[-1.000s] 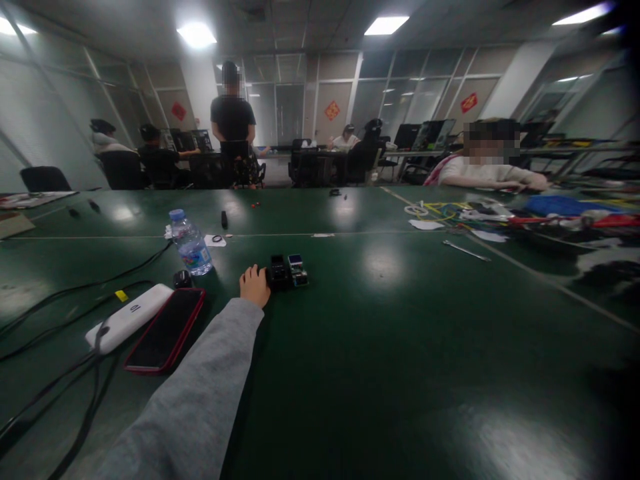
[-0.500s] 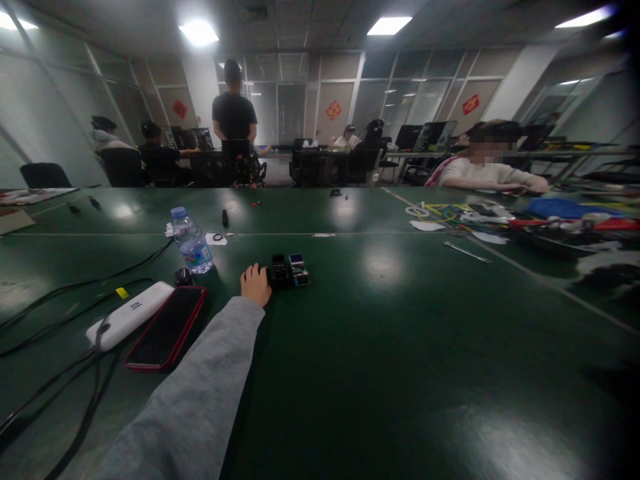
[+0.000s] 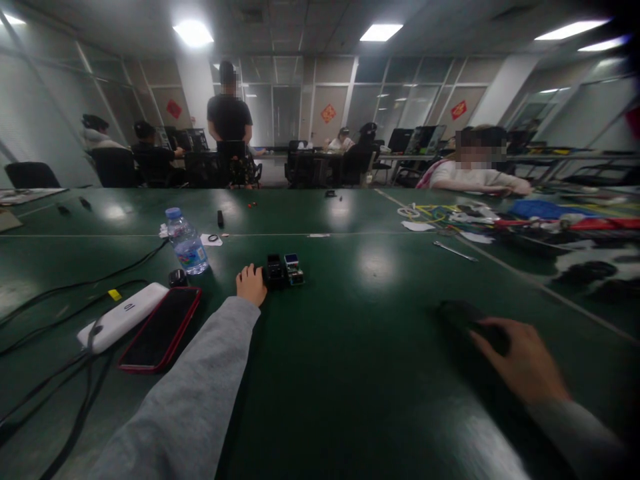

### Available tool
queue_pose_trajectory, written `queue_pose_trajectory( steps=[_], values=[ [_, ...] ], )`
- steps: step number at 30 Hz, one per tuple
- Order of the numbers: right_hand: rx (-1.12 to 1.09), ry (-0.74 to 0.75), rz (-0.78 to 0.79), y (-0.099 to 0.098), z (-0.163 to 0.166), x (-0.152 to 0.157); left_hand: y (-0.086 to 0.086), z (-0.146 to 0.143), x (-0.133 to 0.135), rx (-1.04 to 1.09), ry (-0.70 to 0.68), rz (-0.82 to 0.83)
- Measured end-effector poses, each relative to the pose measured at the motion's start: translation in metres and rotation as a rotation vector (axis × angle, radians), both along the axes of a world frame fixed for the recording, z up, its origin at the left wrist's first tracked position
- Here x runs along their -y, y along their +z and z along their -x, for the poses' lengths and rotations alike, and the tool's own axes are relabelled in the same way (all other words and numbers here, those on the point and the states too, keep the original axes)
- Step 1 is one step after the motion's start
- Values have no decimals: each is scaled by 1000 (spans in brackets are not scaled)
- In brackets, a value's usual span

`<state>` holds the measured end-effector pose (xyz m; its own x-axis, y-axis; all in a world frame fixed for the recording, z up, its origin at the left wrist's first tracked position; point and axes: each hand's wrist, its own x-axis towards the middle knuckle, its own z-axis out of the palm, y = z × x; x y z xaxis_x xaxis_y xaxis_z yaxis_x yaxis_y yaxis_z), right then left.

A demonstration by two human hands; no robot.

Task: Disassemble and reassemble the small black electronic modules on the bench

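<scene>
My left hand (image 3: 251, 285) rests palm down on the green table, its fingers a little apart and slightly bent. Its thumb side is right against a small black box-shaped device (image 3: 275, 268); whether they touch I cannot tell. Just right of that device lies a small circuit board (image 3: 295, 272) with a little screen at its far end. Over the right part of the table is my right hand (image 3: 525, 357), smeared by motion. A dark patch shows at its fingers, and I cannot make out whether that is a held thing or shadow.
Left of my forearm are a red-edged phone (image 3: 161, 330), a white power bank (image 3: 123, 317), black cables (image 3: 90, 393) and a water bottle (image 3: 186, 241). A wrench (image 3: 455, 251) and tangled wires (image 3: 435, 213) lie to the right. A person (image 3: 475, 170) sits across the table.
My right hand has come into view from the right. My left hand stays beside the black device. The whole view has shifted slightly, moving things a little left.
</scene>
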<state>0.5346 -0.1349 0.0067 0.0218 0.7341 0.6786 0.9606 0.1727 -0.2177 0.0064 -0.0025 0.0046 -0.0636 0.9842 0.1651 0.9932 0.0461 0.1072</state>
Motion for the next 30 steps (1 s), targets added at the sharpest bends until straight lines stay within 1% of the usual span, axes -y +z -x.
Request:
queue_pose_trajectory(
  steps=[2,4,5,7,8,10,13,16,18,20,21,23,26,28,30],
  values=[
    [30,131,57,-9,47,-18,1,0,0,-4,-4,9],
    [102,262,67,-10,109,-28,1,1,0,-10,-5,16],
    [166,321,69,-8,139,-30,2,1,0,-10,-6,16],
    [296,495,92,0,192,-26,2,1,0,-6,-12,14],
    [342,583,109,5,212,-22,1,1,-1,-4,-12,13],
    [373,718,153,15,240,-12,1,0,-1,-4,-9,11],
    [324,851,248,25,258,0,1,-1,0,-9,1,7],
    [235,945,337,28,260,0,1,-1,1,-15,2,7],
    [101,900,349,27,259,-11,1,-2,1,-15,-1,4],
    [-56,768,300,23,259,-32,0,-2,0,-11,-1,2],
    [-102,705,267,21,261,-46,0,-2,0,-11,3,3],
    [-89,645,218,17,266,-73,-1,-2,-1,-17,14,4],
    [58,700,219,14,278,-106,-1,-2,-1,-20,19,5],
    [129,763,244,11,284,-116,0,-2,-1,-17,14,6],
    [150,790,269,9,287,-120,0,-2,-1,-17,11,10]
  ],
)
